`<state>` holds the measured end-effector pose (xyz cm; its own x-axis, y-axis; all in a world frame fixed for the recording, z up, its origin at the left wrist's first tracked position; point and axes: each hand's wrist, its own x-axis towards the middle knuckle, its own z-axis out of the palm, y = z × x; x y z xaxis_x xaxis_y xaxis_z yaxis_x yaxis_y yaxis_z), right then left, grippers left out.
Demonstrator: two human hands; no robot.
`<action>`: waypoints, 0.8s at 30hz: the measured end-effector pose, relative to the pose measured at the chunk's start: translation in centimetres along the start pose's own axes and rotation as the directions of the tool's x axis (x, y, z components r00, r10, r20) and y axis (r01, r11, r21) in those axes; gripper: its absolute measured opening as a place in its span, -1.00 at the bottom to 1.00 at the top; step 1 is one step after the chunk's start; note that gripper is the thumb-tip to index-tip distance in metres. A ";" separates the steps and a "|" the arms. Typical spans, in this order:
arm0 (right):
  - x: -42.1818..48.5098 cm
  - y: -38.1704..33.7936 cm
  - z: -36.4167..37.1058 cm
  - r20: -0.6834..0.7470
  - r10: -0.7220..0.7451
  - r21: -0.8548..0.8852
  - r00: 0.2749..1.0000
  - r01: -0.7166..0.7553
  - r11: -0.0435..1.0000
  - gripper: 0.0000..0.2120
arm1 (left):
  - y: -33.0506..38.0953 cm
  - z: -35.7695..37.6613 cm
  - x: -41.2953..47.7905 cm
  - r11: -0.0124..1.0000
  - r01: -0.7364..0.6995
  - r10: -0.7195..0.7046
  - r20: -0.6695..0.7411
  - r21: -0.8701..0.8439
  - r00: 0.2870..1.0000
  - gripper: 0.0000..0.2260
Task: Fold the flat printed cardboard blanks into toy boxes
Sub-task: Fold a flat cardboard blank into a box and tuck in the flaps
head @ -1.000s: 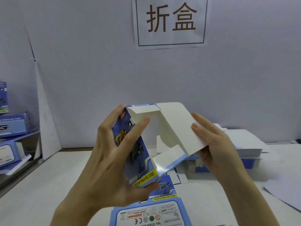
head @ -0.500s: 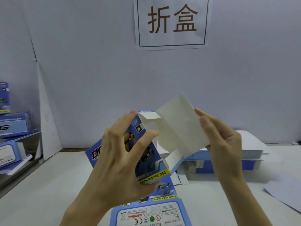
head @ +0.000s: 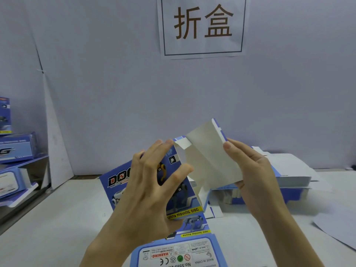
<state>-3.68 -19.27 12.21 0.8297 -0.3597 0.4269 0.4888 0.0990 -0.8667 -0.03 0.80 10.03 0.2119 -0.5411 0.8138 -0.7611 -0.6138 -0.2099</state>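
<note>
Holding a half-folded blank [head: 212, 162] up between both hands

We hold the blank in the air above the tabletop [head: 57, 218], with one hand on each side of its fold.

Our left hand [head: 146, 193] shows its back to the camera, wrist low and fingers [head: 165, 143] reaching up and spread wide across the blue printed face with the toy dog. The highest fingertip touches the small top flap, and the nearest one to the right lies on the crease where the printed face meets the white inner panel. The thumb curls under the lower edge, just below the yellow strip, so this hand clamps the printed panel.

Our right hand [head: 254, 176] comes in from the right with the forearm slanting upward. Its thumb lies flat on the white inner side of the raised panel, close to the blue edge, and the other fingers curl out of sight behind the card, pinching it. The white panel tilts up and away from the left fingertips.

Directly below the left thumb, a flat blank [head: 179, 255] lies printed side up on the tabletop. Behind the right knuckles sits a stack of flat blanks [head: 292, 178]. Far to the left of the left fingers, folded boxes [head: 15, 149] stand on a shelf [head: 28, 160]. High above both hands hangs a sign [head: 202, 26].
</note>
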 end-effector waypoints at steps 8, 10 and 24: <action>-0.3 0.1 0.2 0.069 -0.144 -0.093 0.987 0.150 0.984 -0.86 | -0.8 -0.1 -0.1 0.999 0.048 -0.048 -0.026 0.021 0.999 -0.36; -0.5 0.1 0.5 0.285 -0.065 -0.087 0.956 0.093 0.992 -0.80 | -1.1 -0.4 -0.1 0.996 0.083 -0.082 -0.030 0.022 0.996 -0.36; -2.2 2.0 4.1 0.433 -0.223 -0.294 0.873 0.371 0.881 -0.59 | -0.5 -0.5 0.1 0.990 0.115 -0.126 -0.159 -0.076 0.979 -0.39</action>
<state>-3.42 -14.44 10.59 0.7323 0.0654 0.6779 0.6591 -0.3186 -0.6813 0.06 1.36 10.52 0.2060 -0.3617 0.9093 -0.7760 -0.6265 -0.0734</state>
